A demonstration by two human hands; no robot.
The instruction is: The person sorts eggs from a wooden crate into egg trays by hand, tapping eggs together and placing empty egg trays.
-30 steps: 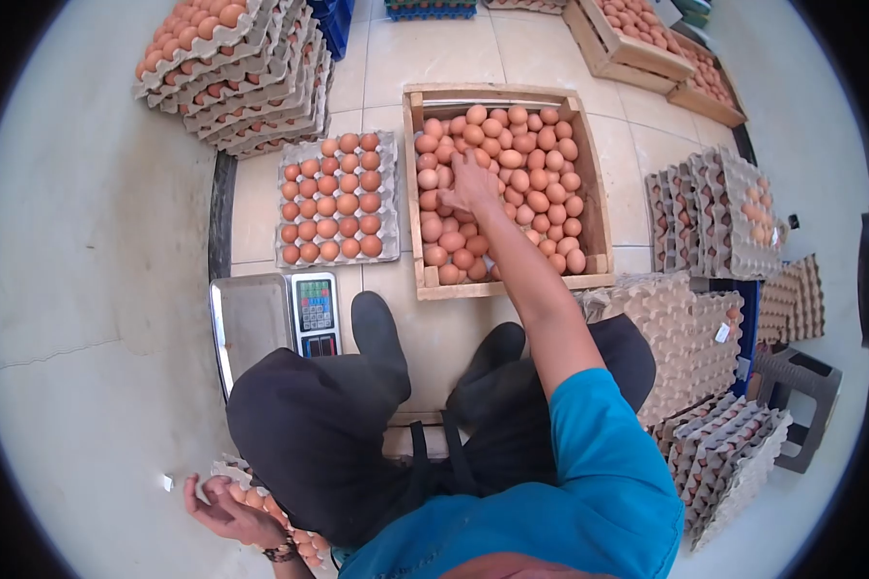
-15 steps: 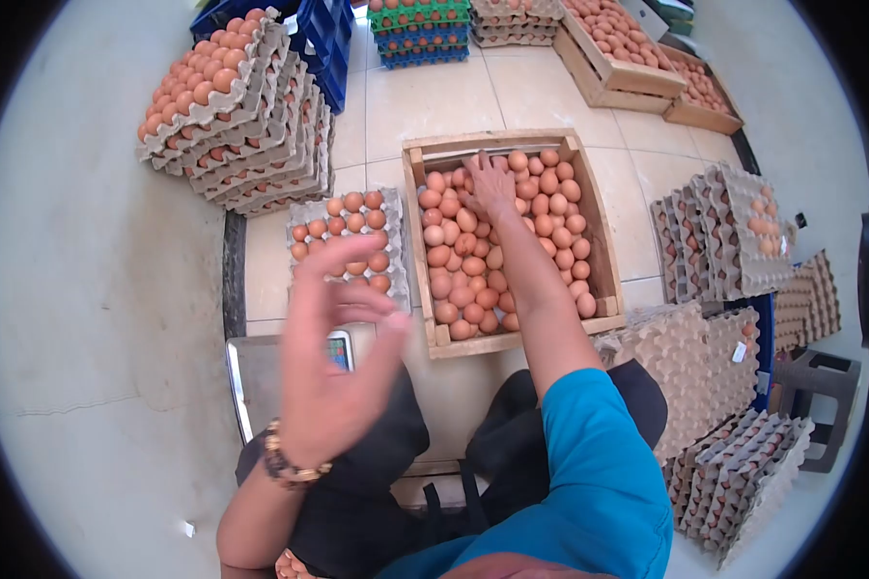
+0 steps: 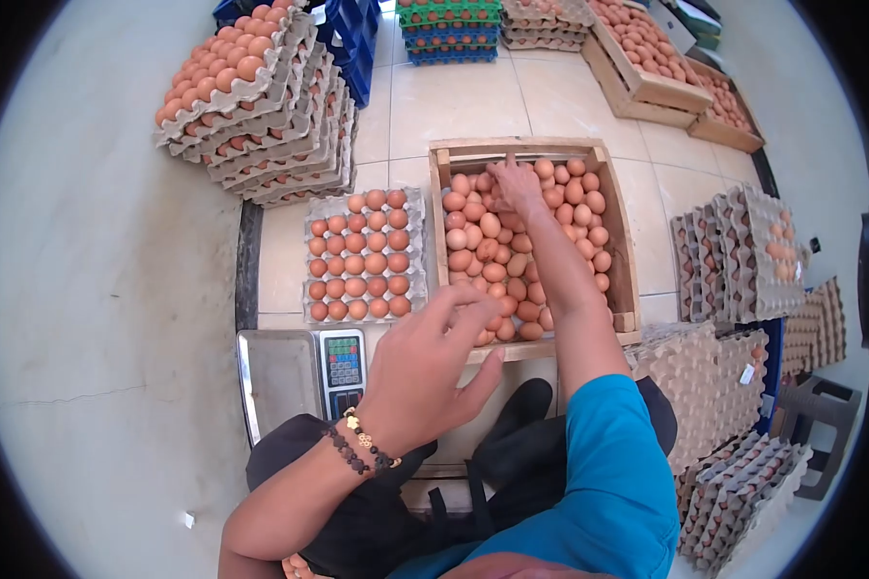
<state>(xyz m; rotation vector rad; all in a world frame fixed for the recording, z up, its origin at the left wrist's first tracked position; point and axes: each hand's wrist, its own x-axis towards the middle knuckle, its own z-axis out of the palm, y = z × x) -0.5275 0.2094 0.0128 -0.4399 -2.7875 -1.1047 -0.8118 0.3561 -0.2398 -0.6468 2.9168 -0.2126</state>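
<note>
My right hand [image 3: 517,187] is down in a wooden crate [image 3: 631,314] of loose brown eggs [image 3: 490,226], near its far side. Its fingers curl over eggs there, and the fingertips are partly hidden. My left hand [image 3: 436,359], a beaded bracelet on its wrist, hovers over the crate's near left corner. It holds nothing, with the fingers bent and the thumb apart. Left of the crate lies a grey cardboard egg tray [image 3: 317,206], mostly filled with eggs; its far left sockets are bare. A scale [image 3: 344,359] with a keypad sits in front of that tray.
Stacked full egg trays [image 3: 285,125] stand at the far left beside blue crates [image 3: 354,48]. Green and blue trays [image 3: 451,34] are at the back. More wooden crates of eggs [image 3: 647,87] are back right. Tray stacks [image 3: 734,256] and cardboard trays [image 3: 700,376] line the right.
My left hand has moved right, from above the tray to the crate's near corner, uncovering tray and keypad. My right hand stays in the crate, its fingers more curled. The view has shifted slightly.
</note>
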